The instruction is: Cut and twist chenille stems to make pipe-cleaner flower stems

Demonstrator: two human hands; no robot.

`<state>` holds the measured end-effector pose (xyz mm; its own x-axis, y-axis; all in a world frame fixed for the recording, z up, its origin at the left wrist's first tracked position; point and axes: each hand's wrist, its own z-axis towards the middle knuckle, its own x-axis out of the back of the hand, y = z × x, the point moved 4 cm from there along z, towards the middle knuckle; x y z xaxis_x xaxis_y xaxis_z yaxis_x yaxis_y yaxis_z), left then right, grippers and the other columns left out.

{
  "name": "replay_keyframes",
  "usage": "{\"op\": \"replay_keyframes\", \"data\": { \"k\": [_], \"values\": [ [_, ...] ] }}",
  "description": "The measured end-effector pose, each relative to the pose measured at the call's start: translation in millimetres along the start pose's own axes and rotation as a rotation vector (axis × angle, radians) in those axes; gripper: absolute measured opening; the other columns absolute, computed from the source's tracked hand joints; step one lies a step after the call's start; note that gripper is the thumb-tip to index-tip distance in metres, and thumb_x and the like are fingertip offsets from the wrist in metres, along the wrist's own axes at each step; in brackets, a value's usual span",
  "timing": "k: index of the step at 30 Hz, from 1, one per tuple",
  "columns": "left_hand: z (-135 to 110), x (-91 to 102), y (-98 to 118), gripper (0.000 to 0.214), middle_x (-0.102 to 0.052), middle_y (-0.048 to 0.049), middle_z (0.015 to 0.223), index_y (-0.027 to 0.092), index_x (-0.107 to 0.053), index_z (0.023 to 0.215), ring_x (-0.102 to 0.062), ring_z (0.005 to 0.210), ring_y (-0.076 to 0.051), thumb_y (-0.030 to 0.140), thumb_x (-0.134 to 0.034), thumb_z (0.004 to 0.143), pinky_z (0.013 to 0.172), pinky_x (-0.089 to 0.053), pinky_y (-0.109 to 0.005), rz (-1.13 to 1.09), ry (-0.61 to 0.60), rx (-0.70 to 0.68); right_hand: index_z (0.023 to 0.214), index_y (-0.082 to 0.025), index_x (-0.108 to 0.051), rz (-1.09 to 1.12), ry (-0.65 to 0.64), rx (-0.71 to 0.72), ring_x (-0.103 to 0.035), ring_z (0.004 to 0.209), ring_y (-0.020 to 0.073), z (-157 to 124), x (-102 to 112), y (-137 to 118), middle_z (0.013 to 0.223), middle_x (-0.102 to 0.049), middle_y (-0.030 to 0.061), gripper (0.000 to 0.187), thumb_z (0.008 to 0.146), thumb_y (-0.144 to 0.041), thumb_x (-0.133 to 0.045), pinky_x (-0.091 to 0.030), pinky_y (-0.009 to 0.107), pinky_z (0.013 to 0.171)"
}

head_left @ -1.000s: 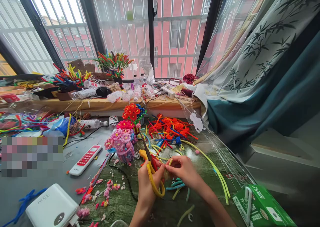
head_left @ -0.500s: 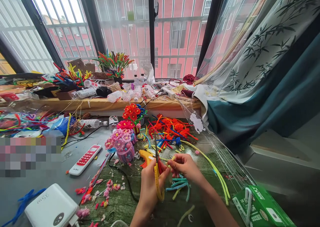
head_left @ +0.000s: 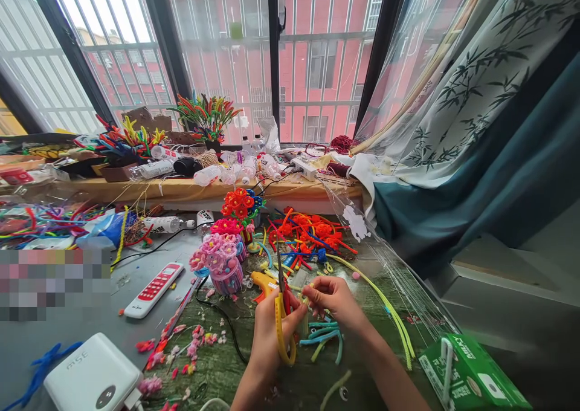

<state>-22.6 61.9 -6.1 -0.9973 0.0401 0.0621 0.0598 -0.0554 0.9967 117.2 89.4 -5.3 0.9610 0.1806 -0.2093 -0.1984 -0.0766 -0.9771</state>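
Note:
My left hand (head_left: 267,329) is closed round a pair of scissors (head_left: 279,332) with yellow and red handles; the blades point up, away from me. Its thumb and fingertips meet close to those of my right hand (head_left: 338,305). That hand is pinched on a small pale yellow piece of pipe cleaner, mostly hidden by the fingers. Below the hands lie short blue and green pipe cleaner pieces (head_left: 321,333). Just behind the left hand rests an orange-yellow glue gun (head_left: 263,283).
Pipe-cleaner flower pots (head_left: 226,275) stand left of centre, with red and orange pipe cleaners (head_left: 312,233) behind. Long yellow-green stems (head_left: 385,302) curve along the right, near a green milk carton (head_left: 473,375). A remote (head_left: 154,290) and white power bank (head_left: 93,375) lie left.
The scissors have tilted slightly to the left in my left hand. My right fingertips have shifted a little, and the yellow piece between them shows less. Both hands stay close together.

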Motion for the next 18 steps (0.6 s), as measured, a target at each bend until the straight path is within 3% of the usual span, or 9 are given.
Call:
{"op": "replay_keyframes", "data": {
  "k": [7,12,15,18],
  "values": [
    [-1,-3.6,-4,0.029,-0.050,0.0071,0.046,0.020,-0.052,0.066,-0.045,0.036,-0.009,0.038,-0.074,0.067,0.037,-0.035,-0.020,-0.112,-0.004,0.049,0.063,-0.014,-0.063,0.104,0.187,0.052,-0.053,0.039,0.0107,4,24,-3,0.049,-0.060,-0.0005,0.045,0.056,-0.054,-0.082,-0.033,0.021,0.038],
    [3,-7.0,-9,0.035,-0.046,0.0086,0.038,0.020,-0.049,0.068,-0.041,0.032,-0.009,0.042,-0.076,0.064,0.034,-0.034,-0.020,-0.253,0.021,0.144,0.066,-0.013,-0.067,0.061,0.168,0.011,-0.050,0.034,0.0107,7,25,6,0.044,-0.056,-0.0011,0.050,0.065,-0.062,-0.073,-0.029,0.021,0.035],
    [10,-1.1,-7,0.036,-0.049,0.0070,0.039,0.019,-0.050,0.066,-0.043,0.032,-0.009,0.043,-0.077,0.063,0.034,-0.034,-0.020,-0.155,0.070,0.106,0.067,-0.012,-0.068,-0.045,0.177,0.011,-0.048,0.032,0.0112,10,27,12,0.041,-0.055,-0.0006,0.056,0.069,-0.068,-0.064,-0.029,0.022,0.035],
    [18,2.3,-1,0.034,-0.049,0.0068,0.040,0.018,-0.051,0.065,-0.045,0.033,-0.010,0.043,-0.075,0.065,0.035,-0.035,-0.019,-0.084,0.105,0.066,0.078,-0.013,-0.070,-0.125,0.169,0.017,-0.053,0.038,0.0131,11,30,12,0.051,-0.062,0.0012,0.060,0.062,-0.071,-0.067,-0.035,0.023,0.038]
  ]
}}
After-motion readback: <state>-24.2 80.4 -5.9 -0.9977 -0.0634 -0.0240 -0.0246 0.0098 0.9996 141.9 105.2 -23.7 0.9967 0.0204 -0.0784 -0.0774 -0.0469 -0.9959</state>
